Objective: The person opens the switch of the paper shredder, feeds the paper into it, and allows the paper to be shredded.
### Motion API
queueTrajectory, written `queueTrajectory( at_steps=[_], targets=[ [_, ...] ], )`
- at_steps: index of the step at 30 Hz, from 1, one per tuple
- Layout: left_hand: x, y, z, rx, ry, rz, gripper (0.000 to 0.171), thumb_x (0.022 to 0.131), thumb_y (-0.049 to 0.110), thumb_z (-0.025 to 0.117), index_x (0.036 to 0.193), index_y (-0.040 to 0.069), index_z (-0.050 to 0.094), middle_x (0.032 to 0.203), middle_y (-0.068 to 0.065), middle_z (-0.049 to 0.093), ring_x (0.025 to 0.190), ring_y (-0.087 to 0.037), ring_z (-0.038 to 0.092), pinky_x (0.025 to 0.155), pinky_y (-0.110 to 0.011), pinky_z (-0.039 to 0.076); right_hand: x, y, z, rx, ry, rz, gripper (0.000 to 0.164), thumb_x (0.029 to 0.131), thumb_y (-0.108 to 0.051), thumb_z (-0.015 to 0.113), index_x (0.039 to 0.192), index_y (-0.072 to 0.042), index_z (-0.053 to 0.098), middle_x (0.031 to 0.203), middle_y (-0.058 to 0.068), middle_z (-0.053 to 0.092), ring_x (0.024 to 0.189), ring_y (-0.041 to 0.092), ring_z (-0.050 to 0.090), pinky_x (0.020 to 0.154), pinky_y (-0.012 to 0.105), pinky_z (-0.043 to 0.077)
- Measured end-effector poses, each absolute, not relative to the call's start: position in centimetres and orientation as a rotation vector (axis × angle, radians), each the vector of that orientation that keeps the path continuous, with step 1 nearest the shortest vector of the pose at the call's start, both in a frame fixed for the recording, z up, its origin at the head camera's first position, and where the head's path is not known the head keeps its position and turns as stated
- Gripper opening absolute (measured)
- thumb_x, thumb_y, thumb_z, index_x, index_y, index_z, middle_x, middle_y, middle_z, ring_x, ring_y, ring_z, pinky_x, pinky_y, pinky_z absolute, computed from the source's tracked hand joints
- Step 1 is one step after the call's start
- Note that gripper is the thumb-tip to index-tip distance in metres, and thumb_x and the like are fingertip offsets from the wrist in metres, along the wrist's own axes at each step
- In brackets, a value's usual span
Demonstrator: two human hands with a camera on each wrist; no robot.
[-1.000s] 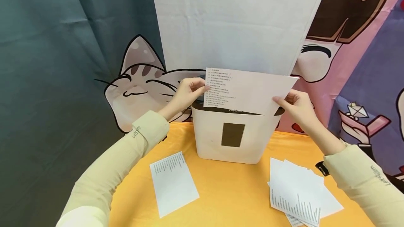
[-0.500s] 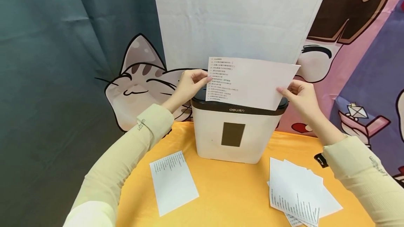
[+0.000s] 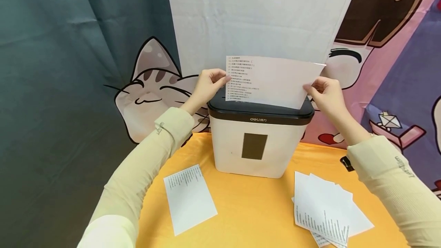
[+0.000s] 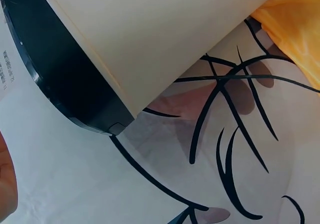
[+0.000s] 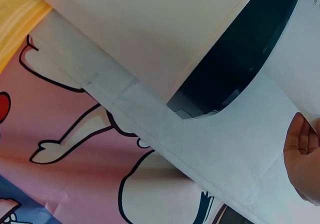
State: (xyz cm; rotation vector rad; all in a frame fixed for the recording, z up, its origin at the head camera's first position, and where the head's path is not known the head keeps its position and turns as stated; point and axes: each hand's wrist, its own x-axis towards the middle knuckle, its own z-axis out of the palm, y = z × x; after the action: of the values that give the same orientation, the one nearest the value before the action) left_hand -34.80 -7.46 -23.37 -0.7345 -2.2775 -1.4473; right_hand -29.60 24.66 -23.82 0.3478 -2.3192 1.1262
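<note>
A printed sheet of paper (image 3: 275,81) hangs between both hands in the head view, over the black lid of a white paper shredder (image 3: 227,148). My left hand (image 3: 208,87) pinches its left edge, and my right hand (image 3: 325,93) pinches its right edge. The sheet's lower edge is in front of or just above the lid; whether it touches the slot I cannot tell. In the left wrist view only a sliver of the left hand (image 4: 6,184) shows beside the shredder's black lid (image 4: 65,69). The right wrist view shows the right hand (image 5: 305,159) with curled fingers at the paper's edge.
On the yellow tablecloth (image 3: 251,209), a single printed sheet (image 3: 191,202) lies at the left. Several overlapping sheets (image 3: 322,206) lie at the right, near the right sleeve. A cartoon-printed backdrop (image 3: 258,18) hangs close behind the shredder.
Both hands have raised the sheet, uncovering the shredder's front rim and more of its black lid. The sheets on the table have stayed put.
</note>
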Motion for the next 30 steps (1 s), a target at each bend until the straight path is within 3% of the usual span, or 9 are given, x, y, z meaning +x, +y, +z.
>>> queueTrajectory(
  at_steps=[7, 12, 14, 20, 24, 30],
  targets=[
    [-35.4, -7.1, -23.1, -0.714, -2.286, -1.452, 0.020, 0.092, 0.017, 0.061, 0.098, -0.001, 0.069, 0.096, -0.016, 0.069, 0.086, -0.033, 0.061, 0.071, -0.022, 0.045, -30.2, 24.5, -24.0, 0.350, -2.271, 1.085, 0.019, 0.089, -0.008, 0.062, 0.085, 0.011, 0.066, 0.058, -0.033, 0.050, 0.055, -0.009, 0.044, 0.054, 0.009, 0.035],
    [-35.9, -6.9, -23.3, -0.709, -2.244, -1.492, 0.021, 0.092, 0.017, 0.061, 0.098, -0.002, 0.068, 0.098, -0.017, 0.068, 0.085, -0.025, 0.062, 0.074, -0.022, 0.047, -30.6, 24.3, -23.9, 0.318, -2.248, 1.083, 0.020, 0.089, -0.008, 0.062, 0.084, 0.012, 0.065, 0.057, -0.031, 0.048, 0.054, -0.007, 0.042, 0.054, 0.011, 0.034],
    [-36.1, -6.8, -23.5, -0.697, -2.215, -1.518, 0.021, 0.092, 0.015, 0.061, 0.097, -0.003, 0.068, 0.098, -0.018, 0.068, 0.083, -0.022, 0.061, 0.073, -0.021, 0.046, -30.8, 24.2, -24.0, 0.300, -2.242, 1.079, 0.020, 0.089, -0.008, 0.062, 0.085, 0.011, 0.065, 0.058, -0.030, 0.048, 0.055, -0.006, 0.042, 0.054, 0.011, 0.034],
    [-36.8, -6.4, -24.4, -0.643, -2.165, -1.545, 0.020, 0.091, 0.013, 0.062, 0.094, -0.006, 0.067, 0.094, -0.019, 0.067, 0.081, -0.032, 0.060, 0.066, -0.017, 0.043, -31.6, 24.0, -24.6, 0.279, -2.246, 1.033, 0.020, 0.089, -0.010, 0.063, 0.087, 0.010, 0.066, 0.064, -0.023, 0.051, 0.057, -0.006, 0.043, 0.055, 0.009, 0.036],
    [-37.2, -6.3, -24.7, -0.621, -2.151, -1.533, 0.019, 0.090, 0.013, 0.063, 0.092, -0.006, 0.067, 0.090, -0.018, 0.067, 0.079, -0.035, 0.059, 0.063, -0.016, 0.041, -32.1, 24.0, -25.0, 0.271, -2.243, 1.028, 0.018, 0.089, -0.009, 0.063, 0.086, 0.008, 0.067, 0.065, -0.024, 0.050, 0.058, -0.007, 0.044, 0.056, 0.009, 0.036],
    [-37.3, -6.2, -24.9, -0.598, -2.154, -1.513, 0.019, 0.090, 0.015, 0.063, 0.091, -0.004, 0.068, 0.086, -0.015, 0.066, 0.072, -0.023, 0.056, 0.061, -0.018, 0.038, -32.5, 24.0, -25.1, 0.253, -2.233, 1.011, 0.017, 0.089, -0.008, 0.063, 0.085, 0.008, 0.068, 0.065, -0.020, 0.052, 0.058, -0.007, 0.043, 0.055, 0.010, 0.035]
  ],
)
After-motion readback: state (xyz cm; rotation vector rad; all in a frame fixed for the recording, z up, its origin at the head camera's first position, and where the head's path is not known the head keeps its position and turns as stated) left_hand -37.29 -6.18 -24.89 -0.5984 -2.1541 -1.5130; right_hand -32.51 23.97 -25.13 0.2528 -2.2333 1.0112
